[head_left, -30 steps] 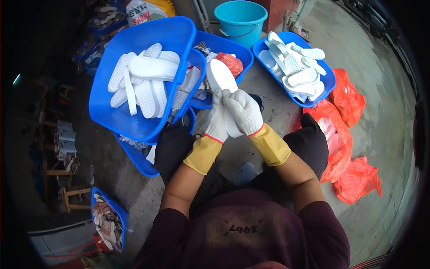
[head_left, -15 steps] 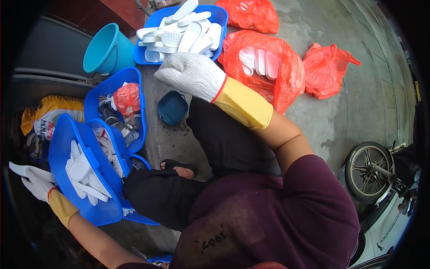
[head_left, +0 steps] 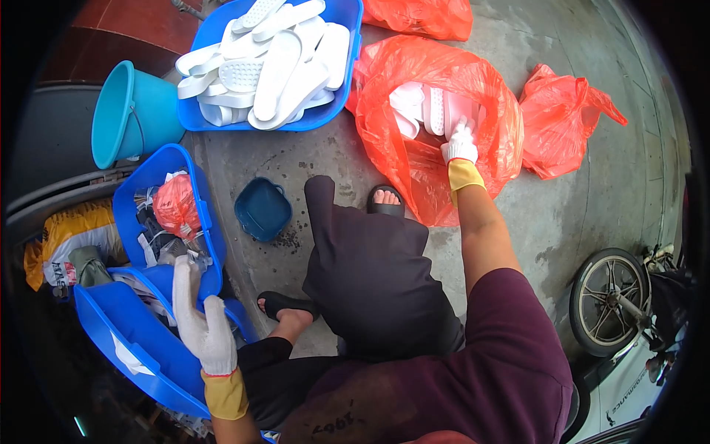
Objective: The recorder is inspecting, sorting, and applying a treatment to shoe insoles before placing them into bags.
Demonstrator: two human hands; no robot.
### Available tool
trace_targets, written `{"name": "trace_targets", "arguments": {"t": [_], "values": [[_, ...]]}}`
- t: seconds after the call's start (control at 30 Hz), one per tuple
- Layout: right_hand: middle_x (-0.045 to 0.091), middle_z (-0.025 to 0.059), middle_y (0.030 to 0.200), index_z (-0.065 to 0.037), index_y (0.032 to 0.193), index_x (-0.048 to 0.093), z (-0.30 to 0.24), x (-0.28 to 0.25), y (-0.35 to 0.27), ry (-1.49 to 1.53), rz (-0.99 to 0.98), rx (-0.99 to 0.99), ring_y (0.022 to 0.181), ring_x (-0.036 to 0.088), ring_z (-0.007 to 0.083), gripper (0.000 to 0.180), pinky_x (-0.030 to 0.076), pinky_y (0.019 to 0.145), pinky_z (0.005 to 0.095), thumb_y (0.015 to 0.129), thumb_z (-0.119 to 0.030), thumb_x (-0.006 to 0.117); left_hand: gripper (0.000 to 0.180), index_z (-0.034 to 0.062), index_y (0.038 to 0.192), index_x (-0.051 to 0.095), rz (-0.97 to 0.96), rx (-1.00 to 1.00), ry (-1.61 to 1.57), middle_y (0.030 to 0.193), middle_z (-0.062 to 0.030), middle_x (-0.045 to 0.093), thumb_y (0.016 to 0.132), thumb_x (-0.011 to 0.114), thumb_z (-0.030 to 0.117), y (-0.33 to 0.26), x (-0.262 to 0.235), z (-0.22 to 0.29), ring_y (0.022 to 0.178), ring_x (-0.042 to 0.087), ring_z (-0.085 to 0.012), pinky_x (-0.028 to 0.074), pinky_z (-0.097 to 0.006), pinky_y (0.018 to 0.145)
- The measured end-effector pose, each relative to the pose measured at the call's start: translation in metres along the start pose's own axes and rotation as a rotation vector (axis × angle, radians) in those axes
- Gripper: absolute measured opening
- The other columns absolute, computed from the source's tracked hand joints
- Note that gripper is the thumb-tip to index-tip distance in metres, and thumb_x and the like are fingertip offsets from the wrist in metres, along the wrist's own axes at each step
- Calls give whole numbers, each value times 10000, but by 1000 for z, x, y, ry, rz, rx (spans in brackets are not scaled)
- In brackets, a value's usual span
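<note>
My right hand, in a white knitted glove with a yellow cuff, reaches into an open red plastic bag. Its fingers are stretched out over a pink shoe sole, and I cannot tell how firmly they touch it. White and pink soles stand beside it inside the bag. My left hand, gloved the same way, is open with thumb and fingers apart. It hovers over the right edge of a tilted blue bin, holding nothing. A white piece shows inside that bin.
A blue bin heaped with white soles stands at the far left, next to a turquoise bucket. Near it are a small dark-blue basin and another blue bin. More red bags and a motorcycle wheel are right.
My right hand has moved right and down from near the sole-filled bin into the red bag. My left hand has come right from the far-left edge, away from a white sole. My view has shifted.
</note>
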State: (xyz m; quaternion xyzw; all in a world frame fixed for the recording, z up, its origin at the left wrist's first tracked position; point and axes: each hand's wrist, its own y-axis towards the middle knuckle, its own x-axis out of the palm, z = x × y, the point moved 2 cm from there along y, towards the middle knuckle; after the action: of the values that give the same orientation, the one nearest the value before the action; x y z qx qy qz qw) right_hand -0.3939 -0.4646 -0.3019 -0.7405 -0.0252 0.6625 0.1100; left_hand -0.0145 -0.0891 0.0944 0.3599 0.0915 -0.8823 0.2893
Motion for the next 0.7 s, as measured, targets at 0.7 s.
{"name": "trace_targets", "arguments": {"t": [0.7], "values": [[681,217,1347,-51,1467,560,15,-162,-57,476,-131,-428,1243,673,340,726,523,1054,392,781,-112,790,617,83,1653,295,-192,-356,-767,1599,-237,424,1109,528,258,10,160,-15,1413,507,-341,421,-471,1168]]}}
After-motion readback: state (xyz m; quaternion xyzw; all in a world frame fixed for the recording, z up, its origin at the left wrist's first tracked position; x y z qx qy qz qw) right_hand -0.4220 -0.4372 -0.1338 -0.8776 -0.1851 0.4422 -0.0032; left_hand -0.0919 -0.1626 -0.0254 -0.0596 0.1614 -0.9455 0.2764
